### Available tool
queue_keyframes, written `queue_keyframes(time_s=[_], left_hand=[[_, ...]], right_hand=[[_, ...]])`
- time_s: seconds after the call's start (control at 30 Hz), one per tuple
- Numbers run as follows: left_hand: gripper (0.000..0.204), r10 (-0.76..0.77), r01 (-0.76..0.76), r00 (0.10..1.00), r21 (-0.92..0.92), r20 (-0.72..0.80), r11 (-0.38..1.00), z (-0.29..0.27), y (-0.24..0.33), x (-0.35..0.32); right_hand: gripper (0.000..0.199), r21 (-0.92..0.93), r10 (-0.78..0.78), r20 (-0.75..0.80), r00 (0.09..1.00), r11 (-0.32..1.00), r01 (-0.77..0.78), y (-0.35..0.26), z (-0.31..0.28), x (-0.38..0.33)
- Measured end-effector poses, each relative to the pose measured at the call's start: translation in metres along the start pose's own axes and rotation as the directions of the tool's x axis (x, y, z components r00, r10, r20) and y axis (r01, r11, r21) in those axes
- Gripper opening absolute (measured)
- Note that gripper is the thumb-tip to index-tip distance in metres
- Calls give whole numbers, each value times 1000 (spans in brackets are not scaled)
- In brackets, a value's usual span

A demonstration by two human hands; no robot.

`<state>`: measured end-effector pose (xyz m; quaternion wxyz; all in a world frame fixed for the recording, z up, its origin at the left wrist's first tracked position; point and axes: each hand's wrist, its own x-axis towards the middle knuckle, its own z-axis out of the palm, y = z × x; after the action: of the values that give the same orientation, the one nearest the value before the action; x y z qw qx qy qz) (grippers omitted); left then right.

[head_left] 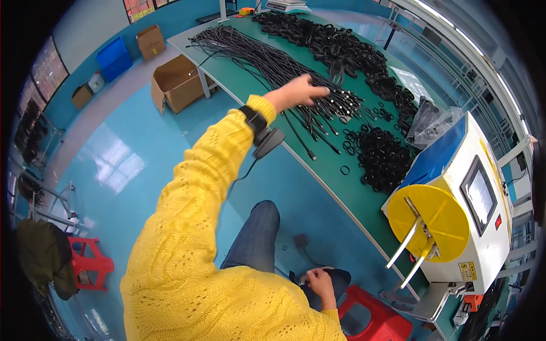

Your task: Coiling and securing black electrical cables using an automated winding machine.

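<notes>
My left hand (pixel 297 92) reaches over the connector ends of a bundle of black cables (pixel 267 59) on the green table (pixel 335 170). Its fingers are stretched out and apart, and nothing shows between them. Light-coloured plug tips (pixel 344 102) lie just right of the fingertips. Low in the view, my right hand (pixel 322 283) rests by my thigh with its fingers curled closed. What it holds, if anything, is hidden. Beyond the cables lies a long heap of coiled black cables (pixel 341 45), and nearer me a pile of small black rings (pixel 382 159).
A white machine (pixel 483 238) with a yellow disc (pixel 429 223) and two protruding metal rods stands at the table's right. Clear plastic bags (pixel 435 122) lie behind the rings. Red stools (pixel 378 318), an open cardboard box (pixel 179 85) and a blue bin (pixel 115 58) stand on the floor.
</notes>
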<state>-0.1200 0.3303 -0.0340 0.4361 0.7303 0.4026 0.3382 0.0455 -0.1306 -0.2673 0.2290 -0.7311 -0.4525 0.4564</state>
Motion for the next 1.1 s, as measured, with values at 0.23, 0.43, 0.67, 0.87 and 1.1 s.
queue_keyframes(time_s=[0.23,0.43,0.67,0.87,1.1], left_hand=[[25,68,-175,984,817,165,549,2,-90,-7],[13,492,-429,858,734,149,526,-5,-69,-39],[12,833,-854,462,404,305,326,36,27,-153],[10,777,-892,451,203,438,403,95,70,-266],[14,548,-616,628,-77,552,784,153,85,-303]], right_hand=[[29,-9,87,-80,993,996,-88,3,-5,2],[25,-83,-71,-77,995,995,64,8,-4,1],[25,-3,-120,-251,961,992,123,-36,-19,-14],[34,640,-57,-563,825,602,478,-97,-72,-70],[32,34,-525,-595,608,740,672,-109,-104,-142]])
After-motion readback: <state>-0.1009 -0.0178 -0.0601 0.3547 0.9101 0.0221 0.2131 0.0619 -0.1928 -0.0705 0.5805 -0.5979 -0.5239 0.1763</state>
